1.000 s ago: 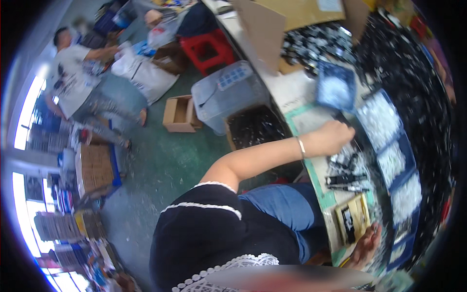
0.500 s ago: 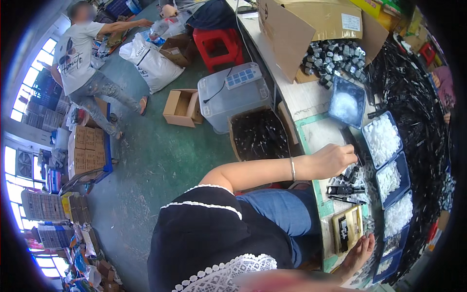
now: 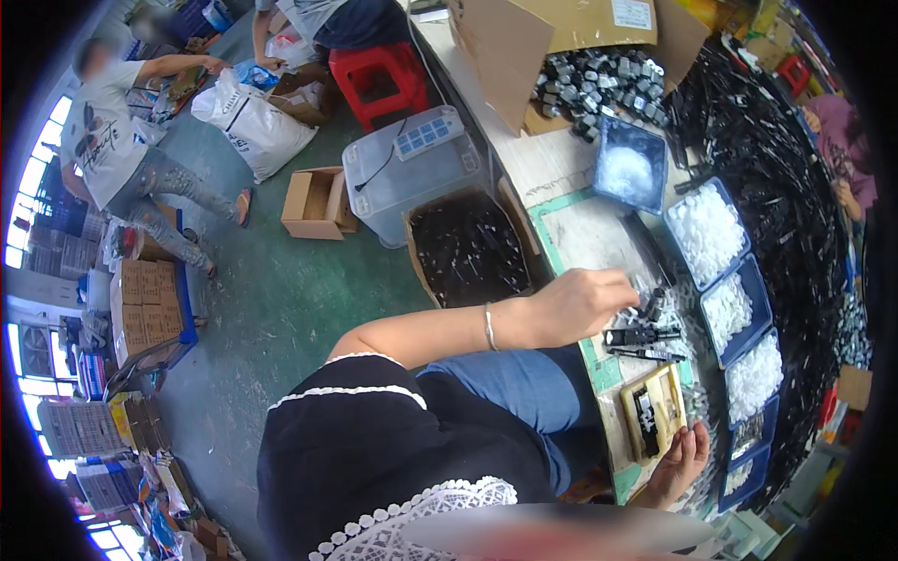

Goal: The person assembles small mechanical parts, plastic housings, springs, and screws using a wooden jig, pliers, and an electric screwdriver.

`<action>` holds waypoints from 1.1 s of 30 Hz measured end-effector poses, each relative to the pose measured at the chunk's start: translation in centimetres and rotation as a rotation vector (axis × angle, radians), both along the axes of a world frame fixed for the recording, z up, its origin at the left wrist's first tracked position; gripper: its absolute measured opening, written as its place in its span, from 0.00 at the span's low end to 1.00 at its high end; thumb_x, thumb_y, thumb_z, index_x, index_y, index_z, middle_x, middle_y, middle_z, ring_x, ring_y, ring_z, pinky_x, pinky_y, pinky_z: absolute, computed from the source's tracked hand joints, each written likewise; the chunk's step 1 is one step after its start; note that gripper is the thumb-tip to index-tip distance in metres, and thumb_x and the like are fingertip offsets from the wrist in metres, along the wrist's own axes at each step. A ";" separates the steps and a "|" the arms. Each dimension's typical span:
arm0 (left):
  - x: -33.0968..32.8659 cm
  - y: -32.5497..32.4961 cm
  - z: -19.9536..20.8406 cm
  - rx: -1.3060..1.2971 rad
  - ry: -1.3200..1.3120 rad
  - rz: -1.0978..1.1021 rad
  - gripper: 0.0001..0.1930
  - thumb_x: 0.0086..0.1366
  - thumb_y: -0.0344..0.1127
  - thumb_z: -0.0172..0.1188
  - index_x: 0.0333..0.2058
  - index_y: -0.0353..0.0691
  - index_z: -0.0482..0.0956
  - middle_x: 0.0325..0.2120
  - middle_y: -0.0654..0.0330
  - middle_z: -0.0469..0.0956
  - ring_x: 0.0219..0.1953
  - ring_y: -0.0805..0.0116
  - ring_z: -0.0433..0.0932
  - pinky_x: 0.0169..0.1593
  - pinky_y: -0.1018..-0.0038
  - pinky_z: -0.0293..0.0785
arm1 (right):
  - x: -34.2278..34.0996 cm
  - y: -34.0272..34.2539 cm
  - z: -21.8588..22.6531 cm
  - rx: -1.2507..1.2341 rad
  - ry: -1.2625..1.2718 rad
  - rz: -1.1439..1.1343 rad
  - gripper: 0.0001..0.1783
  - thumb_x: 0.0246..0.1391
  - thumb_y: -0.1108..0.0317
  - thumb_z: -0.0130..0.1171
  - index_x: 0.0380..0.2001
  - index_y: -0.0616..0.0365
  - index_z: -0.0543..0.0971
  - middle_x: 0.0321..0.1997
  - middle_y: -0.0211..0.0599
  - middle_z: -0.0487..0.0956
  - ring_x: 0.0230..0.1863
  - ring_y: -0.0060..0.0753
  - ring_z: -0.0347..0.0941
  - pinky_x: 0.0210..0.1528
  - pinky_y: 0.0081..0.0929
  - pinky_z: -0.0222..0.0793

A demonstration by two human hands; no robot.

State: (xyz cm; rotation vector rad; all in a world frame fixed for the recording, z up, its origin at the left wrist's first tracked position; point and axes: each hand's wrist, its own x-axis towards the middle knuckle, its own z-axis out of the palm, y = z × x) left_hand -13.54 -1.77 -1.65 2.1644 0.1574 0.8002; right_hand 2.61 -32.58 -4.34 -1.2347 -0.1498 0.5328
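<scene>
My left hand (image 3: 591,304), with a bracelet at the wrist, hovers over the bench with its fingers curled into a pinch. What it holds, if anything, is hidden. Small black plastic parts (image 3: 644,335) lie beside those fingers. Lower down, a cream-coloured fixture (image 3: 668,397) bears a black piece with white bits (image 3: 646,416) on it. At the fixture's near right corner is my right hand (image 3: 683,465), palm partly turned up and fingers loosely bent and apart. I make out nothing held in it.
Blue bins (image 3: 666,220) of white parts line the bench. A blue tray (image 3: 603,178) and a carton of metallic pieces (image 3: 599,89) stand farther up. Black strips (image 3: 748,140) pile beyond. A box of black parts (image 3: 468,245) sits beside the bench; other people (image 3: 131,140) are nearby.
The whole view has shifted, so the bench appears farther left. My left hand stays pinched above the black parts. My right hand is now closer to the fixture's corner.
</scene>
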 end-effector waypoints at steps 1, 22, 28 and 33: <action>-0.1 0.0 -0.1 0.010 0.015 0.019 0.07 0.54 0.21 0.58 0.34 0.32 0.76 0.32 0.53 0.75 0.33 0.54 0.77 0.35 0.67 0.74 | -0.2 0.1 0.0 -0.007 -0.003 -0.009 0.13 0.52 0.81 0.56 0.43 0.66 0.74 0.42 0.41 0.77 0.37 0.26 0.76 0.40 0.17 0.76; 2.4 8.6 4.8 0.173 -0.007 0.339 0.06 0.55 0.21 0.60 0.31 0.35 0.80 0.28 0.56 0.80 0.29 0.68 0.78 0.33 0.78 0.74 | -1.4 0.7 1.0 -0.087 -0.061 -0.047 0.13 0.50 0.80 0.59 0.41 0.66 0.76 0.42 0.40 0.78 0.39 0.28 0.76 0.43 0.22 0.75; 7.4 13.9 3.0 0.865 0.161 0.060 0.05 0.47 0.25 0.59 0.25 0.41 0.81 0.23 0.63 0.78 0.32 0.65 0.74 0.36 0.71 0.71 | -1.3 1.2 1.6 -0.106 -0.120 -0.096 0.11 0.47 0.83 0.59 0.37 0.66 0.77 0.42 0.42 0.76 0.39 0.28 0.75 0.41 0.25 0.75; 9.1 14.8 1.8 1.000 0.248 0.031 0.04 0.45 0.26 0.57 0.21 0.42 0.80 0.20 0.64 0.76 0.31 0.67 0.72 0.38 0.72 0.66 | -1.1 1.7 1.7 -0.135 -0.118 -0.120 0.10 0.47 0.83 0.59 0.36 0.67 0.77 0.42 0.41 0.76 0.39 0.28 0.75 0.41 0.24 0.76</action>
